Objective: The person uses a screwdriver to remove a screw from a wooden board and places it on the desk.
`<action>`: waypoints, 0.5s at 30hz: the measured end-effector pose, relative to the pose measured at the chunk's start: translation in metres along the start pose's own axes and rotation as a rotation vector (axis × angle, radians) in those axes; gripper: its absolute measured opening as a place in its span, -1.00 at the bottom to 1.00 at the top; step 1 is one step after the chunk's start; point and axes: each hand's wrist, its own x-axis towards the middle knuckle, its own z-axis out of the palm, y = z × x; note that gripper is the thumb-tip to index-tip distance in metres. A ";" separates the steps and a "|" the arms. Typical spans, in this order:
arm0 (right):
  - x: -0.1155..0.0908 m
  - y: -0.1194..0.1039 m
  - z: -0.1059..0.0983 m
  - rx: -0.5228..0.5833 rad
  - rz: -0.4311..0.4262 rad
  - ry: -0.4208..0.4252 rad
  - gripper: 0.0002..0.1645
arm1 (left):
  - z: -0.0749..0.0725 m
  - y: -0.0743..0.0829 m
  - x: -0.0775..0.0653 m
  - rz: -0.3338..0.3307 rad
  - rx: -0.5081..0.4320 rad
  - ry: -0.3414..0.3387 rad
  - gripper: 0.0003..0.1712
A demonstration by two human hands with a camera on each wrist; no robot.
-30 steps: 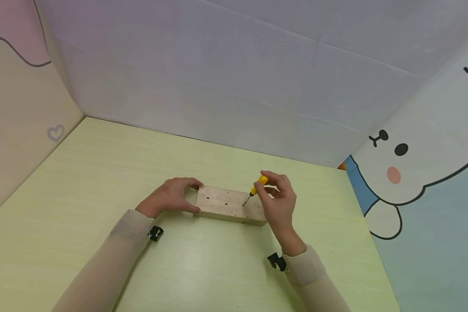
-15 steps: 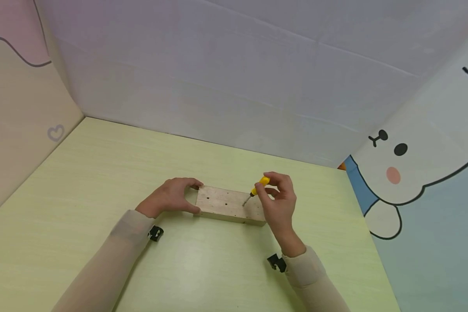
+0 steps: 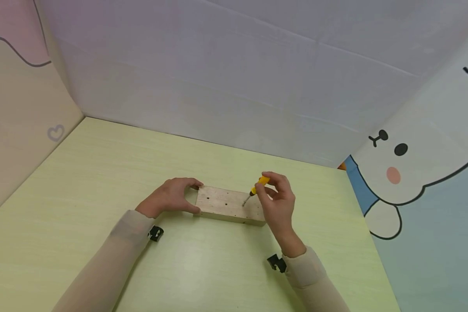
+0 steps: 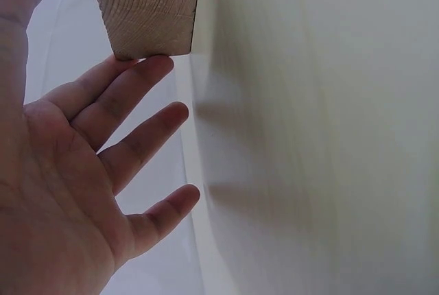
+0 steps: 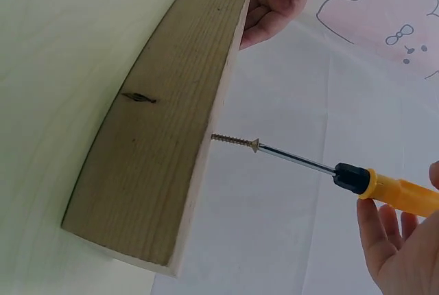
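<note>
A pale wooden block (image 3: 217, 202) with several small holes in its top lies on the table. My left hand (image 3: 170, 197) holds its left end between thumb and fingers; in the left wrist view two fingertips touch the block's side and the other fingers (image 4: 147, 144) spread away from it. My right hand (image 3: 279, 204) grips a yellow-handled screwdriver (image 3: 262, 180) by its handle, tilted over the block. A threaded screw (image 5: 234, 140) stands out from the top face, most of its shank exposed, with the screwdriver's tip at its head.
The light yellow-green table (image 3: 121, 164) meets a pale fabric wall (image 3: 218, 78) behind. A right-hand panel carries a cartoon animal print (image 3: 425, 156). Black clips (image 3: 155, 233) sit at both wrists, close over the table.
The fingers of my right hand have shifted slightly on the screwdriver's handle, and the handle's angle has changed a little. My left hand and the wooden block have stayed in place.
</note>
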 end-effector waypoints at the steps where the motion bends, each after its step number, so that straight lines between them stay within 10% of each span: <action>1: 0.000 0.000 0.000 -0.002 -0.003 0.007 -0.74 | 0.000 0.000 0.000 0.000 0.000 0.000 -0.15; 15: 0.004 -0.024 0.005 -0.018 0.004 0.007 -0.77 | 0.000 0.000 0.000 -0.003 -0.009 -0.001 -0.15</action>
